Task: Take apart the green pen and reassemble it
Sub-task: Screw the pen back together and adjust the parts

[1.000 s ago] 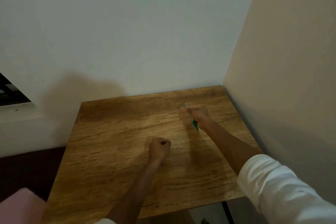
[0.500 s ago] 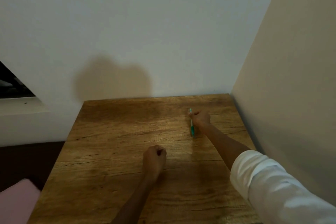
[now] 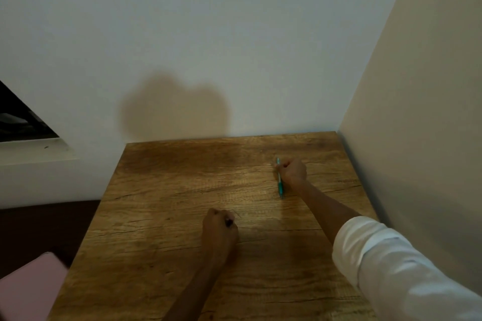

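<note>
One green pen is lying on the wooden tabletop, toward the far right part of it, close to the beige side wall. It looks whole; any lettering on it is too small to read. The right hand is sitting at the pen's far half, its fingers curling round the barrel and grasping it, while the nearer, darker green end is pointing back toward the person. The left hand is resting on the tabletop nearer than the pen and to its left, well apart from it, clenched into a fist with nothing seen in it. One white sleeve is covering the right arm. One pink object is sitting off the tabletop's near left corner.
</note>
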